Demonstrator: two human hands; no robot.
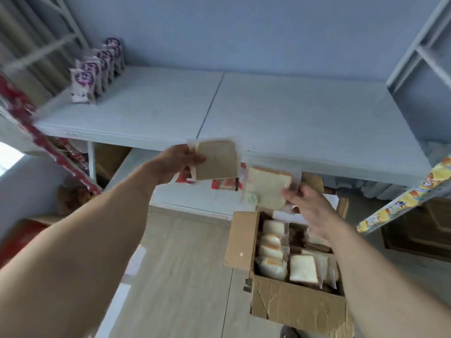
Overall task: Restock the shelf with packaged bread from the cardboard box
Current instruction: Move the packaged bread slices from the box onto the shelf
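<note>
Pale blue shelf (280, 113) stands before us, purple packets (97, 69) far left. Our left hand (175, 162) grips one bread pack (216, 159); our right hand (310, 206) pinches another pack (267, 186) above the cardboard box (288, 298).

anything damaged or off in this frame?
The cardboard box on the floor is battered: its near wall is creased and torn. Bread packs inside lie jumbled, some flat, some on edge. Otherwise fine: the left hand and right hand each hold an intact-looking bread pack below the shelf.
</note>
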